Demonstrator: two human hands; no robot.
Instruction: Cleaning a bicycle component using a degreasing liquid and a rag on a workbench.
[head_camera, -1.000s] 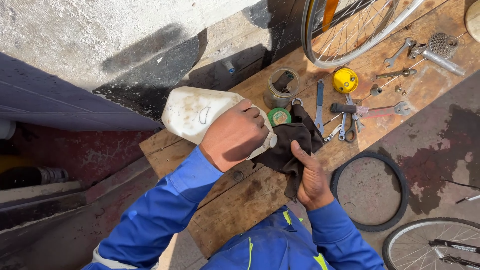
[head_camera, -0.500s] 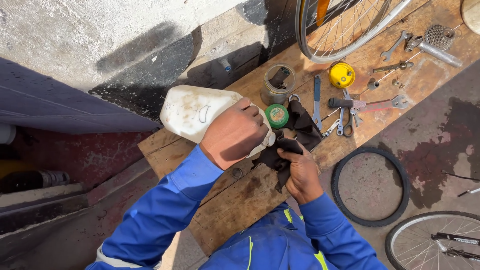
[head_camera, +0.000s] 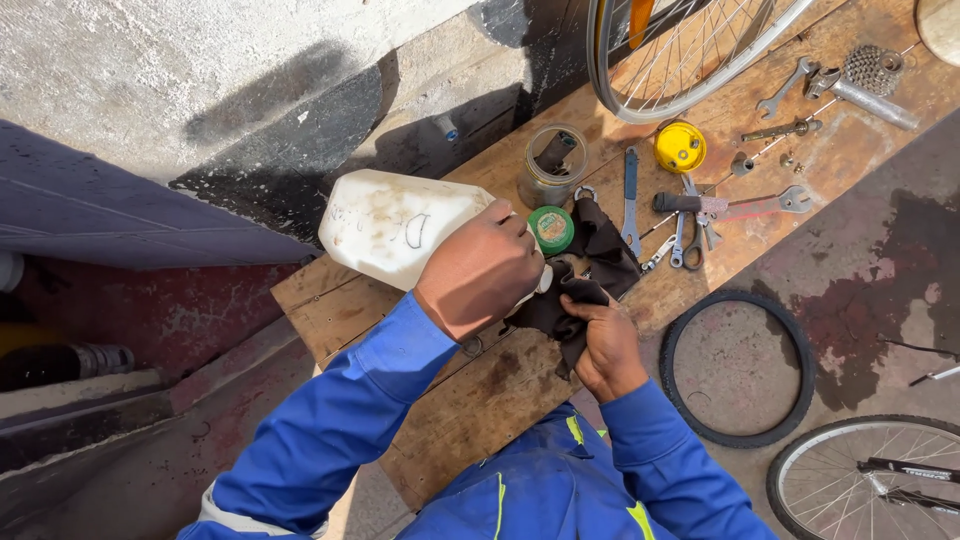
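Observation:
A white plastic jug (head_camera: 395, 225) is tipped on its side over the wooden bench (head_camera: 330, 310), and my left hand (head_camera: 480, 268) grips it near the neck. A green cap (head_camera: 550, 228) lies just beyond the jug's mouth. My right hand (head_camera: 605, 345) bunches a black rag (head_camera: 575, 290) right under the spout. The rest of the rag spreads toward the tools. Both sleeves are blue.
Wrenches, pliers (head_camera: 685, 235), a yellow round tin (head_camera: 680, 147) and a metal can (head_camera: 550, 165) lie along the bench. A spoked wheel (head_camera: 680, 60) leans at the top. A black tyre (head_camera: 738, 368) and another wheel (head_camera: 870, 480) rest on the ground at right.
My right hand has pulled the rag in from the bench and gathered it under the jug's mouth. The jug has stayed tilted in my left hand.

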